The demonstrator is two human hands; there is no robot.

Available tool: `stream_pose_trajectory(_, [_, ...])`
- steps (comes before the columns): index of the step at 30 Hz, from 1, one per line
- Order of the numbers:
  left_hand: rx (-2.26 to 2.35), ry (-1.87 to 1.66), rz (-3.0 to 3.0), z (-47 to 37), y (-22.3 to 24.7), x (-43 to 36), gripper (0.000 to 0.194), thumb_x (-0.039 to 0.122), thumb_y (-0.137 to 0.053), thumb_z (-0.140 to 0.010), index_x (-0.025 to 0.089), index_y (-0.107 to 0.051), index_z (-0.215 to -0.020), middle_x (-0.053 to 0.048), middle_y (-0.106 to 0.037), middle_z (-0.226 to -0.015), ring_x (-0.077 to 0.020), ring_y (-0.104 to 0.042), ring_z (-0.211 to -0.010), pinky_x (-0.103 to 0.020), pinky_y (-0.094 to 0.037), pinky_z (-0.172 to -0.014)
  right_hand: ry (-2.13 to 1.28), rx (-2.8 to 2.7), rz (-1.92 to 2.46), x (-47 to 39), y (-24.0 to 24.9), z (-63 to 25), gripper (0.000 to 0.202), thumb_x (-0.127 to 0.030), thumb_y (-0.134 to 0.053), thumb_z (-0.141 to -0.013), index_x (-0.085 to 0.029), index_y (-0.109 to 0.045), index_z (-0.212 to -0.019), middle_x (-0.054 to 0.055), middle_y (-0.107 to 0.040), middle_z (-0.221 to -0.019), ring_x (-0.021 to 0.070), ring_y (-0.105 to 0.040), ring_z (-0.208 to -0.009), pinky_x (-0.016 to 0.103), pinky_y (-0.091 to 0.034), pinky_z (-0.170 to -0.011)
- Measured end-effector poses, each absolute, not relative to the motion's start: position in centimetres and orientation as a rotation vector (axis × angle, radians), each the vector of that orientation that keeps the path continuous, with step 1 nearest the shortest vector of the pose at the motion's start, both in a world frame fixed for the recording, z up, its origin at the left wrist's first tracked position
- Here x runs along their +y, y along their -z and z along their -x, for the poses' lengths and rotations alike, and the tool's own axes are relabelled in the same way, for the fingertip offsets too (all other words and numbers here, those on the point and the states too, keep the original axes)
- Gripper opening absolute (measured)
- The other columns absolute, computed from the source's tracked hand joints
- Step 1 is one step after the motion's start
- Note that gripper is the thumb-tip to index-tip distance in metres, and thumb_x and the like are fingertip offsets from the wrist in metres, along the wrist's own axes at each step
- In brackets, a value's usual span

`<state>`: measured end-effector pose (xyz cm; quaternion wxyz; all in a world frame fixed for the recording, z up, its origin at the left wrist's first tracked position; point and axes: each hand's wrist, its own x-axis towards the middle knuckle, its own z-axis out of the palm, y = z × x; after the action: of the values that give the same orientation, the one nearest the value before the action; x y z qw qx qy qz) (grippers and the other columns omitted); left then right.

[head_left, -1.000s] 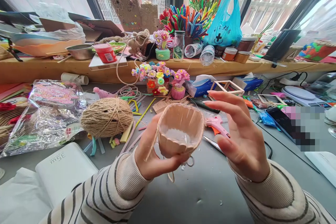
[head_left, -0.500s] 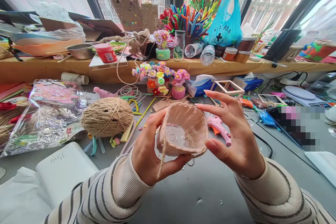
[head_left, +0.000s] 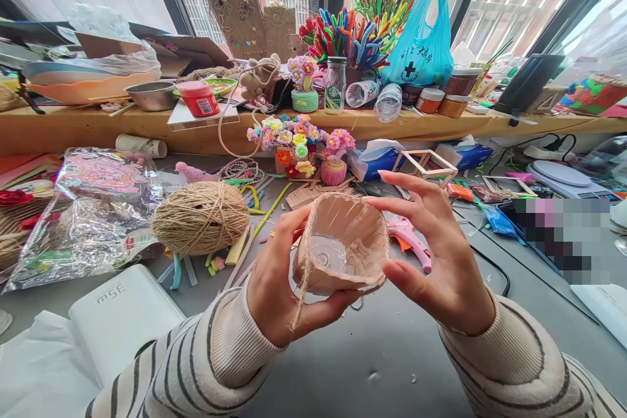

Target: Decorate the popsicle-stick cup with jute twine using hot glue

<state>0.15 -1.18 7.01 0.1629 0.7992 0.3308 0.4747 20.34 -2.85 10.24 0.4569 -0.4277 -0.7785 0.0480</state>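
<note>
A small round cup (head_left: 350, 228) is tilted with its mouth toward me, its clear bottom showing inside a beige wall. Twine (head_left: 304, 268) runs along its rim, and a loose end hangs at the left. My left hand (head_left: 277, 287) is closed around the cup's left side, thumb beneath it and fingers behind, partly hidden. At the right rim, my right hand (head_left: 435, 248) has its thumb on the near edge and a fingertip on the far edge, other fingers raised. Behind the cup lies a pink glue gun (head_left: 414, 245). A ball of twine (head_left: 200, 217) rests to the left.
A white power bank (head_left: 122, 320) and a shiny plastic bag (head_left: 98, 222) lie at the left. Pipe-cleaner flowers (head_left: 296, 140), craft sticks (head_left: 308, 194) and a wooden frame (head_left: 428, 166) stand behind. A phone (head_left: 543, 235) lies right. Jars and a blue bag (head_left: 421, 46) line the shelf.
The cup and both hands stay nearly in place. The loose twine end has shifted slightly left, and the raised fingers of my right hand have moved slightly.
</note>
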Motion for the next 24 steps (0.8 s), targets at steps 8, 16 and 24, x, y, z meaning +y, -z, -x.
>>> stream_pose_trajectory(8, [0.971,-1.34,-2.273,-0.24,-6.94,-1.03,0.081,0.035,-0.076,-0.065,0.019,-0.033,-0.131,-0.012,-0.054,-0.122,-0.0248,-0.059,-0.106,-0.038,-0.049,-0.095,-0.128,-1.915,1.082,-3.14,-10.2,-20.39,0.048,-0.051,-0.056,-0.079,-0.02,-0.058,-0.115,0.012,-0.046,-0.134,0.0282,-0.038,-0.127,0.05,-0.028,-0.107])
stream_pose_trajectory(16, [0.988,-1.373,-2.351,-0.3,-7.07,-0.94,0.078,0.032,-0.077,-0.062,0.017,-0.037,-0.127,-0.013,-0.056,-0.121,-0.0252,-0.06,-0.106,-0.035,-0.051,-0.093,-0.142,-1.904,1.086,-2.76,-10.0,-20.24,0.048,-0.051,-0.057,-0.078,-0.022,-0.057,-0.115,0.011,-0.046,-0.134,0.0281,-0.038,-0.128,0.052,-0.028,-0.108])
stream_pose_trajectory(24, [0.947,-1.372,-2.347,-0.36,-7.18,-0.8,0.076,0.029,-0.075,-0.064,0.014,-0.037,-0.128,-0.012,-0.056,-0.123,-0.0209,-0.061,-0.106,-0.027,-0.051,-0.093,-0.133,-1.904,1.084,-2.68,-9.76,-20.3,0.048,-0.052,-0.057,-0.078,-0.022,-0.057,-0.116,0.01,-0.046,-0.134,0.0282,-0.039,-0.127,0.053,-0.028,-0.108])
